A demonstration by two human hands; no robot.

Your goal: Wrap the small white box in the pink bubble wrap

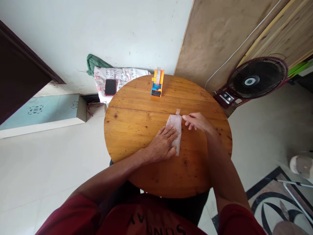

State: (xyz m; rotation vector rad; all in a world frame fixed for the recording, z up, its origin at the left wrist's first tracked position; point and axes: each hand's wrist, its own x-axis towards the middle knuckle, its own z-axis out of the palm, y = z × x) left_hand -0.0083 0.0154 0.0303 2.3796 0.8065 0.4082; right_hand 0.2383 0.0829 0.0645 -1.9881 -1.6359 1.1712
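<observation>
A whitish, translucent wrapped packet (178, 130), which looks like bubble wrap, lies flat on the round wooden table (137, 130). My left hand (162, 143) rests palm down over its left and middle part, fingers stretched out. What the packet contains is hidden. From its top edge a short strip of clear tape (178, 112) sticks out onto the wood. Close beside the packet's upper right corner is my right hand (197, 121), its thumb out and its fingers loosely bent and apart. Whether its tip touches the corner I cannot tell.
An orange and blue tape dispenser (157, 83) stands at the table's far edge. Left of it, a phone (110, 87) lies on a printed white sack (132, 73) beyond the rim. A dark red fan (254, 80) stands to the right, near a wooden panel (207, 39).
</observation>
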